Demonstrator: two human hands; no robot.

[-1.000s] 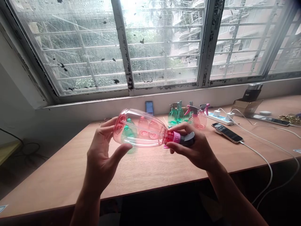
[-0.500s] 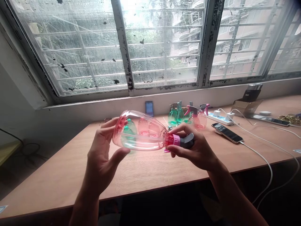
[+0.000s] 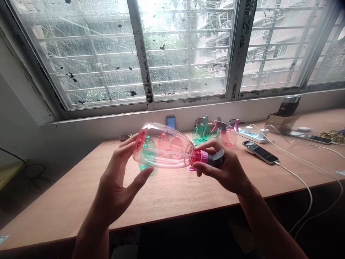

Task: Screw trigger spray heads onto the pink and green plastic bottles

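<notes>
A clear pink spray bottle (image 3: pixel 164 154) lies nearly level in the air above the table, its base to the left and its pink collar and dark trigger head to the right. My right hand (image 3: pixel 221 169) grips it at the collar, and the fingers partly cover the head. Around the base, my left hand (image 3: pixel 121 176) is spread, thumb apart from the fingers. Its fingertips are at the base edge, and I cannot tell whether they touch. Behind the bottle, and partly seen through it, stand green bottles (image 3: pixel 145 166) and pink bottles.
Green spray bottles (image 3: pixel 198 133) and pink spray bottles (image 3: pixel 231 136) stand near the wall. To the right are a white power strip (image 3: pixel 252 135), a phone (image 3: pixel 261 152) with a white cable, and an open cardboard box (image 3: pixel 281 122). Another phone (image 3: pixel 171 122) leans against the wall.
The pink spray bottle has shifted slightly right and up with my right hand. My left hand has spread a little, its thumb now clearer of the base.
</notes>
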